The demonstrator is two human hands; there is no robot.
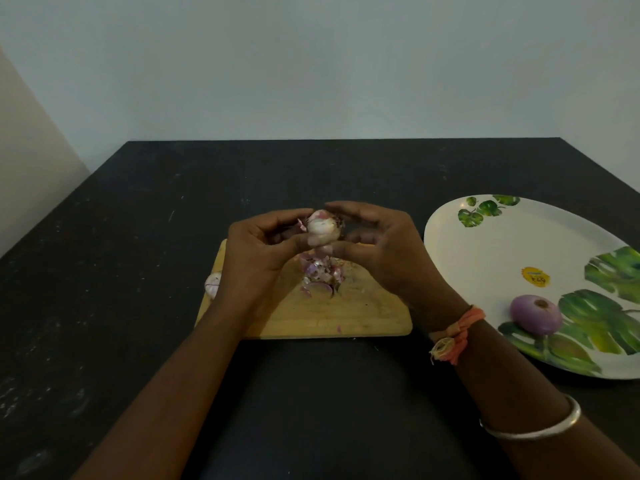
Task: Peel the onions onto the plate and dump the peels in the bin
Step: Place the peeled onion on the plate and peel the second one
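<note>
Resting on the plate [485, 244], one peeled onion [536, 314].

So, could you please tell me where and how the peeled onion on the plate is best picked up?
Probably from above, gripping its rounded sides: the peeled onion sits free on the plate with its trimmed end up. The right hand is nearer, though it holds a half-peeled onion.
</note>
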